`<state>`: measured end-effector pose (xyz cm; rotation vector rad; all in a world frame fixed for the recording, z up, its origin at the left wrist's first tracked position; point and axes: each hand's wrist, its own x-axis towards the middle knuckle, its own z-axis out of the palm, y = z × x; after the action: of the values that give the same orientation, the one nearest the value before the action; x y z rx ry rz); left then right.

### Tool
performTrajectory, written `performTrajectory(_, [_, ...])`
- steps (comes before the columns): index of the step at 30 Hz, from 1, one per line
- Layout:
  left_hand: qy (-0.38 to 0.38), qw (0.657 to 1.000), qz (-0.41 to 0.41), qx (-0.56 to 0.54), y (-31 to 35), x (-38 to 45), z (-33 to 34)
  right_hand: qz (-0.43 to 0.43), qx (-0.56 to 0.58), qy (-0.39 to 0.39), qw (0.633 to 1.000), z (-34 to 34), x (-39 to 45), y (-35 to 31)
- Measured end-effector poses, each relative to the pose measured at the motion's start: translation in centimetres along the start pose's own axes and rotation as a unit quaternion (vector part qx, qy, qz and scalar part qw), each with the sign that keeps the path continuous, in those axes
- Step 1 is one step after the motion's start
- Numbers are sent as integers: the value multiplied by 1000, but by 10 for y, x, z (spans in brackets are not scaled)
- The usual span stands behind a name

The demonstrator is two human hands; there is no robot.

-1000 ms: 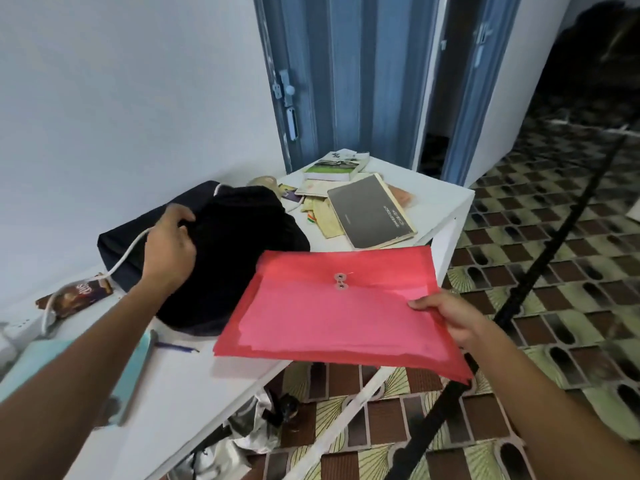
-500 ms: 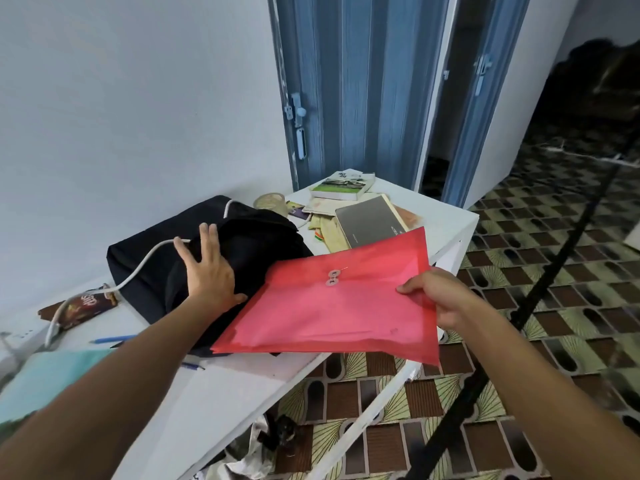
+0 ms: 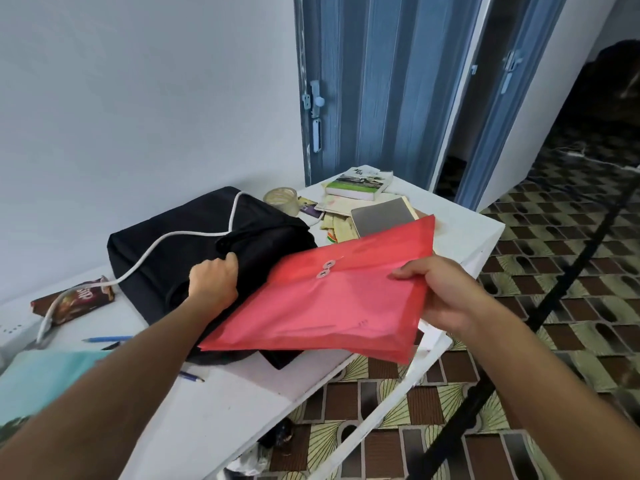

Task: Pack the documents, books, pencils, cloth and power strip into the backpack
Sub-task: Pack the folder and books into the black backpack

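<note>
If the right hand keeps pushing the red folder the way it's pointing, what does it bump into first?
Probably the black backpack: the right hand aims the red folder left at it, where the left hand grips the fabric. Depth is unclear.

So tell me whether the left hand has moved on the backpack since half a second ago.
Yes. The left hand, flat before, now grips the backpack fabric.

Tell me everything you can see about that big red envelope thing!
The red envelope is a flat, see-through plastic document folder with a flap closed by two small round buttons. It looks thin and a bit bendy, with paper showing faintly inside. The right hand grips its right edge, holding it tilted over the table's front edge. Its left end lies over the black backpack, which the left hand grips.
</note>
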<state>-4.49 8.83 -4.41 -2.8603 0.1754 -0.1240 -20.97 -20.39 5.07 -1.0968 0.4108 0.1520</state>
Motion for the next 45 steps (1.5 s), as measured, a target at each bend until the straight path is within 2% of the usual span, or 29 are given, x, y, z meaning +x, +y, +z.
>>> performTrajectory(8, [8,999,15,-45,-15,10,6,-18,39,-71,997,34,0,-4])
performTrajectory(11, [5,995,5,-101,-23,15,-4,-25,44,-76,996,39,6,2])
performTrajectory(15, [21,986,-13,-166,-44,28,-28,-41,28,-53,997,46,16,5])
performTrajectory(21, [63,986,1,-153,-67,35,-61,-57,58,-11,997,65,38,18])
performTrajectory(28, [79,986,14,-145,-59,29,-90,-55,60,10,997,110,71,62])
performTrajectory(39, [88,987,50,-128,-48,6,-110,-28,114,122,985,168,130,104])
performTrajectory(42, [92,988,48,-111,-51,0,-105,-14,127,116,985,176,135,110])
performTrajectory(45, [109,987,38,-108,-56,-2,-96,22,133,72,988,175,141,119])
